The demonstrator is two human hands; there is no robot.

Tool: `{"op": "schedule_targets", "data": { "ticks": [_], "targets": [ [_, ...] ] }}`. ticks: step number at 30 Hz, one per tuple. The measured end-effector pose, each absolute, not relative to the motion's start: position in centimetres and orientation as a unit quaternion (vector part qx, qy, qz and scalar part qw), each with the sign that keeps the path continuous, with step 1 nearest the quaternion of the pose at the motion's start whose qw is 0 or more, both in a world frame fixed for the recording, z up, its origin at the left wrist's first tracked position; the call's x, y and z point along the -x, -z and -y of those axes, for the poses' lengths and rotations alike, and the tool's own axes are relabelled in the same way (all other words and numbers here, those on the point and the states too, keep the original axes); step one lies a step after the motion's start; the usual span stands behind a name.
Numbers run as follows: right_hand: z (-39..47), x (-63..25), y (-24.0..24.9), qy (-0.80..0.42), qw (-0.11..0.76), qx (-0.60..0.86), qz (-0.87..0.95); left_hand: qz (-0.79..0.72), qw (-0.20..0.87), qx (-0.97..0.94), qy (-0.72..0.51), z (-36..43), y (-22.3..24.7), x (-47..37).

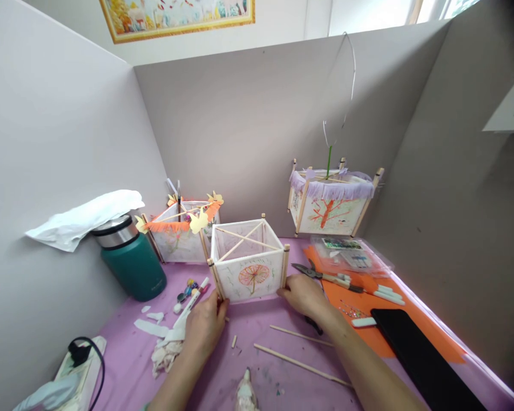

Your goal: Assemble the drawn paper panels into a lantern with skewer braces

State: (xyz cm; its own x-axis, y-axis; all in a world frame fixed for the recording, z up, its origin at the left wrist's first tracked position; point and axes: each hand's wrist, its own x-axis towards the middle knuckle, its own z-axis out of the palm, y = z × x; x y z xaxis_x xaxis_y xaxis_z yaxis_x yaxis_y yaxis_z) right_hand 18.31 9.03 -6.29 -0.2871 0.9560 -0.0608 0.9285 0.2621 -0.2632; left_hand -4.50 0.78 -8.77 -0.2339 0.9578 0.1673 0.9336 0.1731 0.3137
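A white box-shaped paper lantern [229,279] with wooden corner sticks stands upright in the middle, a red and orange round-topped tree drawn on its front. Two thin sticks cross over its open top. My left hand [204,322] pinches its lower front left corner, and my right hand [304,295] grips the lower front right corner. Below it on the purple table cover [240,319] lie two thin wooden sticks [300,363] and a short stick piece [234,341]. A glue bottle's nozzle end [247,388] points up from the front edge. Dark handles show partly behind my right wrist.
Left are an orange-fringed lantern [175,245], a teal bottle [135,265], paper scraps [152,328] and a power strip [83,371]. A purple-fringed lantern [334,211] hangs back right. Pliers [308,270], orange paper [368,337] and a black phone-like slab [424,359] lie right. Grey partitions [257,131] enclose the table.
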Motion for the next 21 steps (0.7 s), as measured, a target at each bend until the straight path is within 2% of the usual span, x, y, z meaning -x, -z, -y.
{"op": "schedule_targets", "data": {
  "ticks": [13, 18, 21],
  "targets": [
    [-9.4, -18.3, 7.1, -0.126, 0.064, 0.596, 0.791, -0.761, 0.032, -0.628, -0.16, -1.0, 9.0, 4.2],
    [-9.8, -19.3, 6.4, -0.143, 0.057, 0.591, 0.792, -0.76, 0.042, -0.619, -0.194, -0.4, 8.7, 4.0],
    [-9.9, -19.8, 5.5, -0.148, 0.064, 0.586, 0.794, -0.749, 0.001, -0.62, -0.233, -0.2, 8.6, 3.8]
  ]
}}
